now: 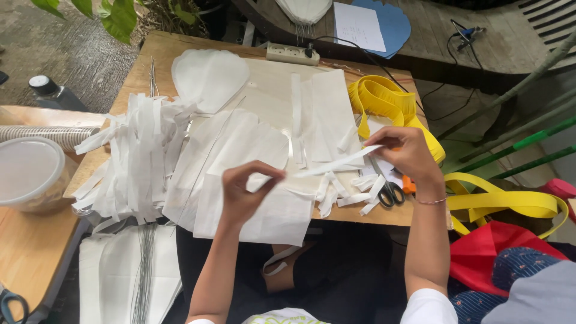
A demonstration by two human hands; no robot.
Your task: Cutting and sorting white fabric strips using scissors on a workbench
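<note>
Observed from the head view: both hands are engaged on one narrow white strip point(336, 163), stretched between them above the wooden table point(144, 66). The left hand point(246, 192) pinches the strip's near end between thumb and fingertips; the right hand point(405, 153) pinches the far end, fingers closed on it. Neither hand is free.

Handling, as a judgement: the strip appears to be thin paper or light fabric (which of the two cannot be told), very light, limp and easily creased or torn. It sags little only because it is held taut. An end-pinch as shown suits it; a grip at mid-length would let both ends droop.

Appearance: plain white, long and slender, even in width, slightly angled upward toward the right hand. It lies apart from the sheets beneath it.

Surroundings: large white sheets point(240, 156) cover the table under the hands. A heap of similar white strips point(135, 156) lies to the left, with thin wires point(144, 270) below it. Short offcuts point(354, 195) sit just beside black-handled scissors point(387, 186) near the right wrist. A yellow band point(384, 99) is coiled at the far right of the table; a power strip point(292, 54) rests at the far edge. A clear lidded tub point(27, 174) stands on the adjoining surface to the left
</note>
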